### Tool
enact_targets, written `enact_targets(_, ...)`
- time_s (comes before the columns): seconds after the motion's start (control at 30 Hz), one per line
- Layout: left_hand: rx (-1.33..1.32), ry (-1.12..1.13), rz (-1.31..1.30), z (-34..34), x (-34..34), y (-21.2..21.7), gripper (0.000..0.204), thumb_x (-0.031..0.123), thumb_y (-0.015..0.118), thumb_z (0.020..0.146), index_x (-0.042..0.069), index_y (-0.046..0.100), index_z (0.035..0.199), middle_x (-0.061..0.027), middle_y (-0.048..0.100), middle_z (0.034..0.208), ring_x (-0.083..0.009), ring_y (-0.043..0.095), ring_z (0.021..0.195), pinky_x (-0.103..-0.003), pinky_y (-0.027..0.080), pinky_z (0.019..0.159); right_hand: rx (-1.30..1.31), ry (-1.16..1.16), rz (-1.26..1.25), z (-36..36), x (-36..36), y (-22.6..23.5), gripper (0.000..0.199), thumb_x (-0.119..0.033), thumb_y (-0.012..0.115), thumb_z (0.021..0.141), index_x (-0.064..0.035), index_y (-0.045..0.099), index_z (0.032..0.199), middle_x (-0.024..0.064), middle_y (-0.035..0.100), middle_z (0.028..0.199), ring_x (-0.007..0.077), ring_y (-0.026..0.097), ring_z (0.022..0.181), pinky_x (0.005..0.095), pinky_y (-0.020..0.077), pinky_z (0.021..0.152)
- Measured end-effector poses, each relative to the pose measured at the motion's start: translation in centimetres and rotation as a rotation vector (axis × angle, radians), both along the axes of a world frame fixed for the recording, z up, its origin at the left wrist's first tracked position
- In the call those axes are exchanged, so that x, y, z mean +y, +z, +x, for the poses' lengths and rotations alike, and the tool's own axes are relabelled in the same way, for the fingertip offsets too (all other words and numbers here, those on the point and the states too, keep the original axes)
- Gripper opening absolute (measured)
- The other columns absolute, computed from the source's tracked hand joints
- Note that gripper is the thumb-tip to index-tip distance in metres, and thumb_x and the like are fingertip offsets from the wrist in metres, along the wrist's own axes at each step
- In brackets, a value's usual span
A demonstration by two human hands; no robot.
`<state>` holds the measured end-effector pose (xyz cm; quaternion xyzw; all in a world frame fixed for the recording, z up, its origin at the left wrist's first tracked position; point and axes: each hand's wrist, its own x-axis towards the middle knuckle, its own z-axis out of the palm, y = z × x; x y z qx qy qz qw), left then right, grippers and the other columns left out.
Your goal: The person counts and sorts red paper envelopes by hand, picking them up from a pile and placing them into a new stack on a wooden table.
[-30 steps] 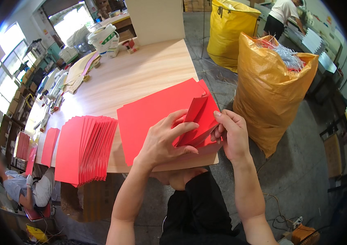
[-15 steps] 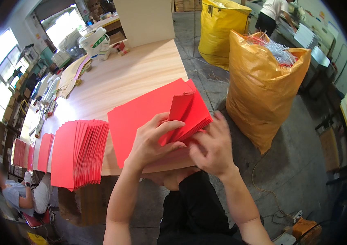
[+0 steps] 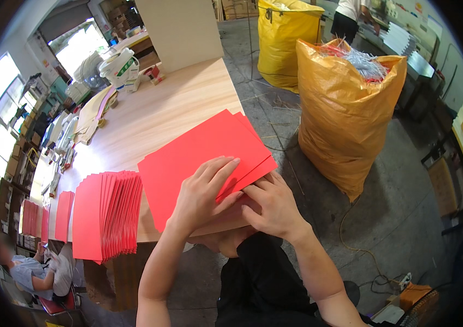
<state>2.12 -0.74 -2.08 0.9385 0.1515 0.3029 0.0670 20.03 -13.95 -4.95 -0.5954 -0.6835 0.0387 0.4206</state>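
Red paper sheets (image 3: 193,147) lie in a stack at the table's near edge, their corners fanned out at the right. My left hand (image 3: 205,188) rests on top of them, its fingers stretched over the paper and its thumb apart near the lower edge. At the stack's near right corner, my right hand (image 3: 272,207) is closed on the sheets' edge, with some fingertips hidden by the paper. To the left of the stack, a fanned pile of red folded cards (image 3: 106,215) overhangs the table edge.
A wooden table (image 3: 188,90) carries a white bucket (image 3: 116,68) and smaller red piles (image 3: 63,215) at its left. An orange sack (image 3: 346,120) of paper strips and a yellow bag (image 3: 283,46) stand right. One person (image 3: 38,270) sits left; another (image 3: 351,16) stands at far right.
The raised red flap under my left hand now lies flat. My right hand has moved slightly left and down, onto the sheets' edge. The whole view has shifted a little.
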Motion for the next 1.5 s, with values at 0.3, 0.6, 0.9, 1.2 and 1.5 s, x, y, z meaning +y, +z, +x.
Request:
enact_targets(0.3,0.022,-0.013,-0.030,-0.2,0.4,-0.7,0.060,0.034,0.086,0.091,0.011,0.070,0.144,-0.0091,0.075,0.133,-0.0326,0.073,0.116,-0.046,0.062,0.094,0.228,-0.419,-0.010,2.9,-2.7,-0.4,0.027,-0.021,0.078,0.098,-0.0019,0.063,0.087,0.0155,0.071,0.098,0.0362,0.071,0.091,0.0466,0.0562,0.078)
enact_targets(0.6,-0.132,-0.037,-0.174,-0.5,0.4,-0.6,0.055,0.015,0.069,0.104,0.020,0.061,0.159,-0.0202,0.063,0.154,-0.0376,0.073,0.124,-0.047,0.061,0.099,0.106,-0.343,-0.074,0.3,0.6,5.1,0.041,-0.030,0.073,0.104,-0.0013,0.059,0.079,0.0200,0.065,0.075,0.0415,0.066,0.066,0.0491,0.0508,0.061)
enact_targets(0.9,-0.166,-0.090,-0.309,-0.8,0.9,-1.0,0.033,0.014,0.073,0.102,0.022,0.076,0.134,-0.0199,0.060,0.157,-0.0405,0.073,0.124,-0.047,0.062,0.101,0.743,-0.159,-0.076,0.4,3.0,3.2,0.039,-0.024,0.070,0.109,-0.0080,0.056,0.076,-0.0022,0.060,0.067,0.0049,0.058,0.061,0.0256,0.0439,0.053)
enact_targets(1.2,-0.101,-0.061,-0.325,-1.0,0.4,-0.1,0.062,0.027,0.102,0.072,0.017,0.080,0.128,-0.0166,0.058,0.160,-0.0383,0.070,0.134,-0.048,0.061,0.110,1.286,0.067,-0.223,1.6,2.4,3.4,0.033,-0.026,0.068,0.110,-0.0105,0.065,0.082,-0.0039,0.058,0.065,0.0056,0.058,0.058,0.0229,0.0393,0.048)
enact_targets(1.5,-0.159,-0.129,-0.414,-1.1,1.0,-0.5,0.062,0.015,0.101,0.071,0.015,0.081,0.129,-0.0163,0.057,0.160,-0.0368,0.066,0.138,-0.049,0.060,0.112,1.128,0.037,-0.190,1.5,2.2,3.4,0.039,-0.035,0.069,0.112,-0.0089,0.066,0.083,-0.0037,0.060,0.067,0.0037,0.055,0.056,0.0219,0.0400,0.050)
